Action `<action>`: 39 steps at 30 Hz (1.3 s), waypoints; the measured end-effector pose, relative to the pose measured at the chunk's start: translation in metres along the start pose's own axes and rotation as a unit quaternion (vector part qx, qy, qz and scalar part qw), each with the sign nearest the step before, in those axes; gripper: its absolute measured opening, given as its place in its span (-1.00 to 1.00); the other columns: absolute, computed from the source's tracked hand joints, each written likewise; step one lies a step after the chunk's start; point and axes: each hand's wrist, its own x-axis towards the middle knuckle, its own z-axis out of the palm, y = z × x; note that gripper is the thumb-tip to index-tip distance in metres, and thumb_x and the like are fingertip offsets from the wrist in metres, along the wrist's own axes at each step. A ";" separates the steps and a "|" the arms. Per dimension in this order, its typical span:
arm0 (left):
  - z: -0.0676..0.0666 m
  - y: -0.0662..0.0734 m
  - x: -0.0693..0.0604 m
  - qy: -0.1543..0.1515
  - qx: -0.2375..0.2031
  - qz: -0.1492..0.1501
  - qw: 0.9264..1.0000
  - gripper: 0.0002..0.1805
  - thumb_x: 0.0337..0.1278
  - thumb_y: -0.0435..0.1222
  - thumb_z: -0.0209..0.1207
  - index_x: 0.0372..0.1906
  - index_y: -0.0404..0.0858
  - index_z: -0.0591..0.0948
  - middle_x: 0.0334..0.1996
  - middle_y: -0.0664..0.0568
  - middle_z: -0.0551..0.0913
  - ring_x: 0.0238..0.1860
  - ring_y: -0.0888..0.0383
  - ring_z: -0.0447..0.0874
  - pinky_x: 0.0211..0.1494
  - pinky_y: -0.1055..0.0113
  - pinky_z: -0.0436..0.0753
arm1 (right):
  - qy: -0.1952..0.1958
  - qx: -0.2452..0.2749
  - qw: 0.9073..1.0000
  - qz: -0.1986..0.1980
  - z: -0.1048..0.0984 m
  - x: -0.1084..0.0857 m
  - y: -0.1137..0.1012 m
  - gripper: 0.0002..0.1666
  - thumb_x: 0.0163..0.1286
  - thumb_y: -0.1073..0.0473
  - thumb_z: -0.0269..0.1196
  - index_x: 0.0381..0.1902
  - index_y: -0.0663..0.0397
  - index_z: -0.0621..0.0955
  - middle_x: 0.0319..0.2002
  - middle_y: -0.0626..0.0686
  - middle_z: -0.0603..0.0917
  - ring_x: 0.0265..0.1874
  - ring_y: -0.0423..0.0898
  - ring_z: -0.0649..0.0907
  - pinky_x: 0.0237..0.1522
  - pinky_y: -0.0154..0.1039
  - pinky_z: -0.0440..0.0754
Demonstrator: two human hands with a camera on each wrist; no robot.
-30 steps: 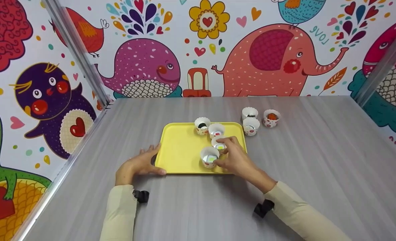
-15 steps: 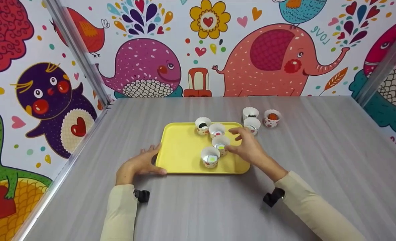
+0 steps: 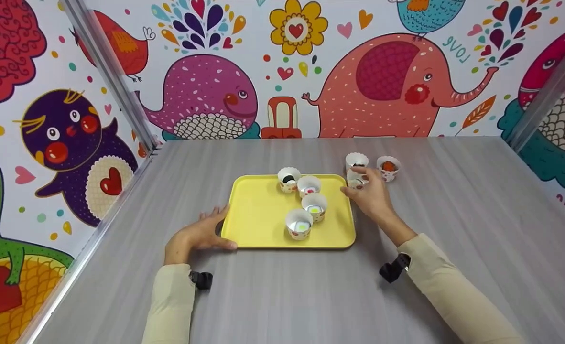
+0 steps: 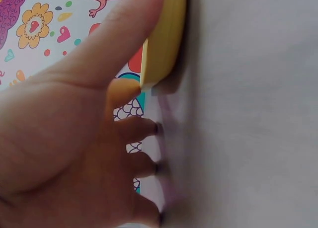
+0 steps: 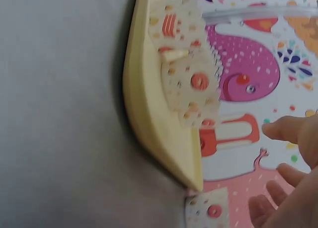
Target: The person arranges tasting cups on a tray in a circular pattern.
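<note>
The yellow tray point(image 3: 256, 210) is set on the gray table point(image 3: 282, 301). Its left edge and near left corner are touched by the left hand point(image 3: 202, 234), with thumb and fingers spread wide and not wrapped around it.

Four white paper cups are lined up on the tray, right of its middle. A black bit is seen in the cup by the far edge point(image 3: 289, 185), a red bit in the next cup point(image 3: 308, 183), a yellow bit in the third cup point(image 3: 317, 202) and a light green bit in the nearest cup point(image 3: 298, 231).

Three more cups are placed past the tray's far right corner. The nearest of these cups point(image 3: 355, 177) is partly hidden by the right hand point(image 3: 374, 195), whose thumb and fingers are held apart with nothing gripped. An orange bit is seen in the rightmost cup point(image 3: 388, 176); the back cup point(image 3: 357, 159) is placed behind the partly hidden one.
</note>
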 end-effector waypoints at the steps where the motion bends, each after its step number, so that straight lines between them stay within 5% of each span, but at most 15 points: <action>1: 0.000 0.000 0.000 0.000 0.000 0.000 1.000 0.31 -0.08 0.14 0.46 0.64 -0.10 -0.12 0.61 -0.30 -0.20 0.58 -0.44 -0.34 0.50 -0.46 -0.15 | 0.010 0.000 1.000 0.000 0.000 0.002 0.003 -0.28 0.21 0.25 0.42 0.32 0.28 0.47 0.28 0.35 0.39 0.05 0.17 0.61 0.00 -0.13 0.63; 8: 0.000 0.000 0.001 0.003 -0.002 0.002 1.000 0.33 -0.10 0.14 0.47 0.64 -0.10 -0.13 0.61 -0.32 -0.20 0.57 -0.44 -0.34 0.53 -0.42 -0.14 | 0.037 -0.002 0.999 0.002 -0.005 0.012 0.015 -0.21 0.19 0.24 0.42 0.35 0.33 0.41 0.34 0.38 0.34 0.32 0.26 0.38 0.44 0.14 0.31; 17: 0.001 -0.001 0.001 0.003 -0.003 -0.003 1.000 0.34 -0.11 0.16 0.47 0.64 -0.08 -0.14 0.62 -0.30 -0.21 0.58 -0.43 -0.35 0.47 -0.50 -0.18 | 0.031 -0.017 0.999 -0.002 -0.004 0.025 0.025 -0.14 0.19 0.25 0.42 0.38 0.46 0.34 0.35 0.42 0.35 0.36 0.27 0.35 0.47 0.15 0.26; 28: -0.001 0.000 0.000 0.001 -0.019 0.009 1.000 0.33 -0.12 0.12 0.48 0.63 -0.10 -0.12 0.60 -0.35 -0.20 0.57 -0.46 -0.35 0.55 -0.38 -0.11 | -0.007 0.008 0.998 0.056 -0.003 0.035 0.031 -0.02 0.25 0.25 0.40 0.51 0.35 0.16 0.47 0.40 0.19 0.48 0.25 0.26 0.54 0.11 0.20; 39: 0.000 -0.001 0.000 0.001 -0.020 0.004 1.000 0.33 -0.13 0.13 0.49 0.63 -0.08 -0.12 0.61 -0.33 -0.20 0.57 -0.45 -0.35 0.55 -0.38 -0.12 | -0.010 0.029 0.998 0.062 -0.003 0.041 0.040 -0.04 0.25 0.30 0.39 0.50 0.37 0.17 0.45 0.39 0.30 0.41 0.24 0.36 0.52 0.11 0.23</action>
